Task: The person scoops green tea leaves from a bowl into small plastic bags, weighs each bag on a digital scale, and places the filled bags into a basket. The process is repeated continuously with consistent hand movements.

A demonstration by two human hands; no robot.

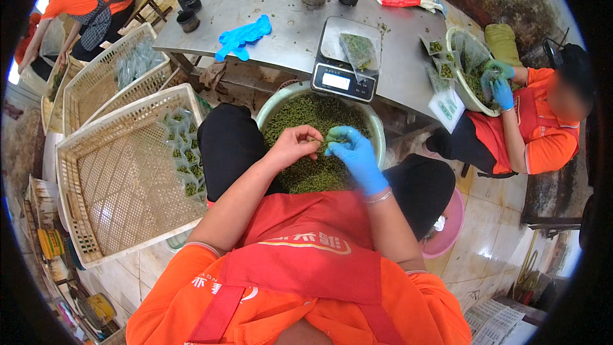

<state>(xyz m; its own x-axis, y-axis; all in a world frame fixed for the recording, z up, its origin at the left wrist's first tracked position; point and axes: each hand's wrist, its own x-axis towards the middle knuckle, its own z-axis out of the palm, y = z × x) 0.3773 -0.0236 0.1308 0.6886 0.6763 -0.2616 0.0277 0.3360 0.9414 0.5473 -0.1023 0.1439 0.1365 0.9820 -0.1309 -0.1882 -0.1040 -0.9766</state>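
Note:
Over a pale green basin [378, 129] between my knees, my bare left hand [292, 148] and my blue-gloved right hand [355, 154] meet fingertip to fingertip. Each is closed in a pinch. A small greenish bit shows between them, too small to name. Below lie heaped small green berries [313, 176] that look like green peppercorns. Just beyond the basin, a digital scale [343, 83] on the metal table carries a clear bag of the green berries [359, 51].
At my left stands a cream plastic crate [128, 243] with filled bags [184, 147] along one side; another crate [83, 92] is behind it. A blue glove [244, 37] lies on the metal table [281, 6]. A co-worker [543, 115] sits at right; a pink basin [452, 227] is on the floor.

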